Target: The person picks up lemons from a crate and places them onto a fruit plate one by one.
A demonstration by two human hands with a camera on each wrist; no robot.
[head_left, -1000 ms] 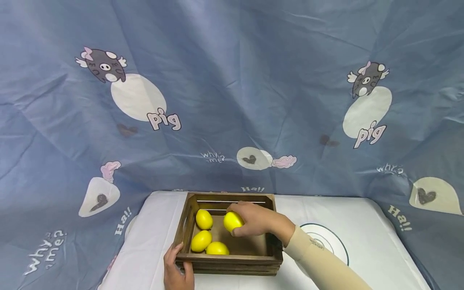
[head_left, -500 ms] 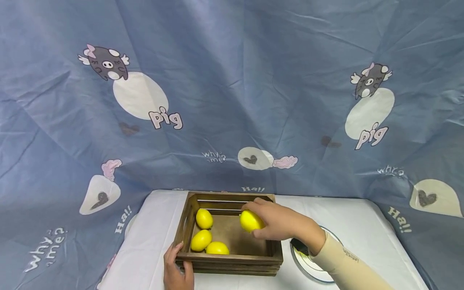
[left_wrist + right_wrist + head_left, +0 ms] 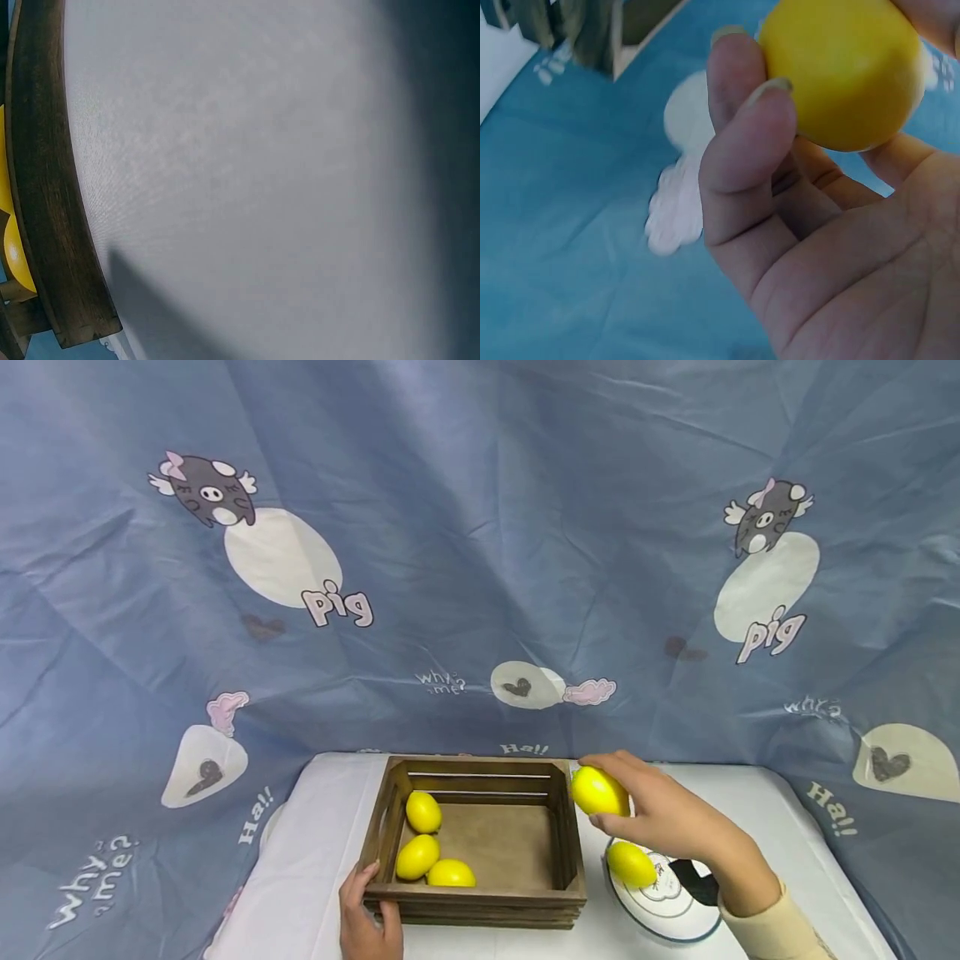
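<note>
In the head view a dark wooden crate (image 3: 480, 892) has three yellow lemons in its left half: one at the back (image 3: 423, 812), one at the left (image 3: 417, 857) and one at the front (image 3: 451, 872). My left hand (image 3: 370, 917) grips the crate's front left corner, fingers over the side and thumb on the front. Just past the crate's right wall, my right hand (image 3: 667, 810) holds another lemon (image 3: 598, 790) between thumb and fingers. The right wrist view shows this held lemon (image 3: 844, 71) against the fingers. Below it, a lemon (image 3: 632, 864) rests on a white plate (image 3: 671, 924).
A white cloth (image 3: 300, 852) covers the table. Behind and at both sides hangs a blue curtain (image 3: 420, 510) printed with pigs. A black wrist strap (image 3: 693, 882) overlaps the plate in the head view. The crate side (image 3: 52, 180) fills the left wrist view's left edge.
My right hand has carried its lemon rightward, from over the crate to beyond its right wall near the plate. The plate's lemon has come into view. My left hand stays on the crate.
</note>
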